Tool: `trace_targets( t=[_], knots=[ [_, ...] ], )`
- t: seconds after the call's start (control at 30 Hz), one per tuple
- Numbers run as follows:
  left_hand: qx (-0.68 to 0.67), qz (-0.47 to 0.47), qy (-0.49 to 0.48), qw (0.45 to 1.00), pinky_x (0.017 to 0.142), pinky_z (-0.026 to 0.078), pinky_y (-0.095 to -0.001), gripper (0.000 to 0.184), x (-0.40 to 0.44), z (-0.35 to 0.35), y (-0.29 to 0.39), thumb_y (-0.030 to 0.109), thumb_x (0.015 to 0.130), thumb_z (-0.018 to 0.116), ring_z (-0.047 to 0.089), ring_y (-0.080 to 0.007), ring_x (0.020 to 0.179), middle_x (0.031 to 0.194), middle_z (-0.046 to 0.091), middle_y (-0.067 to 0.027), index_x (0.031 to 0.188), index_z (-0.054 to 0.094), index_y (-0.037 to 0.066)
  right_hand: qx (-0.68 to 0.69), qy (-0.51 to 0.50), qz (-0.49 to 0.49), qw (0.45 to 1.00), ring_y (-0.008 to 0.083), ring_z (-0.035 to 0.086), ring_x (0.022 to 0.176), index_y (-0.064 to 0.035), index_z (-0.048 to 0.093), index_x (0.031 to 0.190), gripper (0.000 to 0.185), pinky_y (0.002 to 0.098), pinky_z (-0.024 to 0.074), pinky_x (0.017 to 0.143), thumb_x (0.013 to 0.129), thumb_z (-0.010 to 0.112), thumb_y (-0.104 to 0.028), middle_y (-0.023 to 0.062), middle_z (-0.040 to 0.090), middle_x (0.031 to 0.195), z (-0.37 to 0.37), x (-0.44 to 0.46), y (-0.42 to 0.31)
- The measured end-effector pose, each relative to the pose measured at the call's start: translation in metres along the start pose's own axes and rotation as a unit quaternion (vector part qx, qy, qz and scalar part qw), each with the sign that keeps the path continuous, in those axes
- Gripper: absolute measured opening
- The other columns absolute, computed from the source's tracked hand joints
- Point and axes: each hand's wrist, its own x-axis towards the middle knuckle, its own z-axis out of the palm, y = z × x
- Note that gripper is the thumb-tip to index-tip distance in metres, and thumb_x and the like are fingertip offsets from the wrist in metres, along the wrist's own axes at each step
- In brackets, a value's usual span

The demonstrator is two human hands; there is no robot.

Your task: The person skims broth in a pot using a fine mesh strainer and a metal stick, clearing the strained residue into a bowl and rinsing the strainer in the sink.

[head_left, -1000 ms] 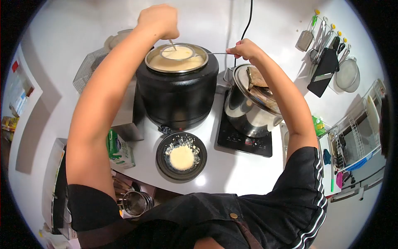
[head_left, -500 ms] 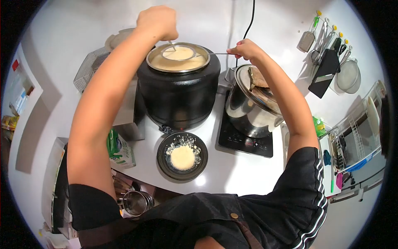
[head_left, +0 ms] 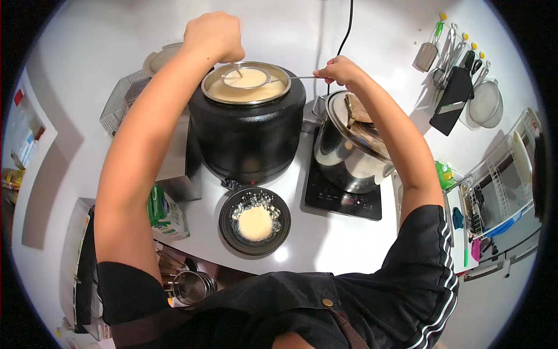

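Note:
My left hand (head_left: 213, 36) is closed round the upper end of a thin metal utensil (head_left: 239, 72), whose lower end dips into pale creamy liquid inside a round strainer (head_left: 268, 76). I cannot make out the utensil's kind. Between the fingers of my right hand (head_left: 340, 71) is the strainer's long thin handle, held level from the right. The strainer sits in the mouth of a black soup kettle (head_left: 247, 136), at the surface of the same creamy liquid (head_left: 250, 93). A dark bowl (head_left: 254, 249) in front of the kettle holds white lumps and a round creamy patch.
Right of the kettle, a lidded steel pot (head_left: 349, 160) stands on a black induction cooker (head_left: 343, 203). A green-and-white package (head_left: 168, 215) is at the left. Kitchen tools (head_left: 450, 102) hang on the right wall, above a dish rack (head_left: 500, 180). A wire basket (head_left: 119, 102) stands at the back left.
My left hand and the utensil have shifted slightly within the strainer. The whole view has slid a little; my right hand keeps its hold on the handle.

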Motion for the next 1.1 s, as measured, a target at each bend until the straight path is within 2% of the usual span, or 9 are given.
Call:
trace_targets(
  t=[0.1,0.33,0.5,0.6,0.67,0.8,0.9,0.97,1.1],
  knots=[
    [0.008,0.005,-0.055,0.998,0.066,0.051,-0.0369,0.024,-0.007,-0.010,0.005,0.015,0.058,0.059,0.062,-0.0268,0.081,0.085,0.064,-0.0124,0.079,0.067,0.006,-0.036,0.006,0.009,0.999,0.0157,0.049,0.053,0.0002,0.061,0.061,0.031,0.0286,0.0356,0.048,0.066,0.071,-0.029,0.0087,0.057,0.058,0.002,0.001,0.002],
    [-0.006,0.000,-0.032,0.999,0.067,0.051,-0.0374,0.024,-0.002,0.000,0.002,0.015,0.057,0.060,0.061,-0.0288,0.081,0.086,0.063,-0.0135,0.078,0.067,0.006,-0.008,0.002,0.017,1.000,0.0147,0.048,0.051,-0.0012,0.061,0.060,0.030,0.0290,0.0347,0.047,0.066,0.071,-0.029,0.0081,0.056,0.057,0.003,-0.004,-0.001],
    [-0.036,0.011,-0.013,0.999,0.067,0.050,-0.0385,0.023,-0.009,0.007,-0.004,0.015,0.057,0.058,0.061,-0.0304,0.080,0.086,0.063,-0.0145,0.077,0.066,0.005,-0.014,0.007,0.015,1.000,0.0132,0.041,0.045,-0.0014,0.059,0.058,0.031,0.0285,0.0299,0.042,0.067,0.071,-0.028,0.0066,0.055,0.055,0.000,-0.004,0.002],
    [-0.050,-0.021,-0.004,0.999,0.067,0.050,-0.0389,0.022,-0.007,0.020,-0.019,0.015,0.056,0.058,0.061,-0.0306,0.079,0.083,0.063,-0.0154,0.074,0.065,0.004,-0.006,0.016,0.017,1.000,0.0129,0.040,0.044,-0.0017,0.059,0.057,0.030,0.0284,0.0280,0.040,0.066,0.071,-0.028,0.0067,0.055,0.055,0.001,-0.006,0.004],
    [-0.096,0.006,0.029,0.995,0.061,0.049,-0.0398,0.016,-0.011,0.025,-0.021,0.015,0.055,0.055,0.059,-0.0344,0.065,0.069,0.061,-0.0197,0.061,0.064,0.003,0.000,0.011,0.017,1.000,0.0129,0.040,0.044,-0.0017,0.059,0.057,0.030,0.0286,0.0284,0.041,0.066,0.071,-0.028,0.0068,0.055,0.055,0.000,-0.007,0.005],
    [-0.091,-0.009,0.044,0.995,0.061,0.049,-0.0397,0.017,-0.012,0.033,-0.024,0.016,0.055,0.055,0.059,-0.0347,0.065,0.069,0.060,-0.0195,0.062,0.064,0.004,0.005,0.012,0.018,1.000,0.0132,0.042,0.046,-0.0014,0.060,0.059,0.029,0.0291,0.0304,0.042,0.066,0.072,-0.027,0.0073,0.056,0.056,0.000,-0.007,0.005],
    [-0.133,0.021,0.032,0.990,0.061,0.049,-0.0396,0.017,-0.015,0.038,-0.022,0.016,0.055,0.056,0.059,-0.0346,0.065,0.067,0.060,-0.0192,0.062,0.064,0.004,0.003,0.011,0.009,1.000,0.0138,0.045,0.048,-0.0011,0.061,0.060,0.029,0.0294,0.0316,0.043,0.065,0.072,-0.027,0.0079,0.056,0.057,0.003,-0.006,0.005],
    [-0.121,-0.018,0.085,0.989,0.061,0.048,-0.0395,0.016,-0.013,0.049,-0.025,0.017,0.055,0.056,0.058,-0.0344,0.064,0.064,0.059,-0.0187,0.061,0.064,0.004,-0.001,0.014,0.012,1.000,0.0139,0.046,0.048,-0.0011,0.061,0.059,0.029,0.0295,0.0318,0.043,0.065,0.072,-0.027,0.0081,0.056,0.057,0.003,-0.006,0.004],
    [-0.162,0.015,0.061,0.985,0.061,0.048,-0.0399,0.017,-0.020,0.058,-0.025,0.018,0.057,0.056,0.058,-0.0342,0.064,0.063,0.059,-0.0186,0.061,0.064,0.004,-0.014,0.021,0.006,1.000,0.0141,0.045,0.048,-0.0013,0.060,0.058,0.030,0.0294,0.0324,0.043,0.065,0.072,-0.028,0.0086,0.056,0.057,0.002,-0.002,0.005]
  ],
)
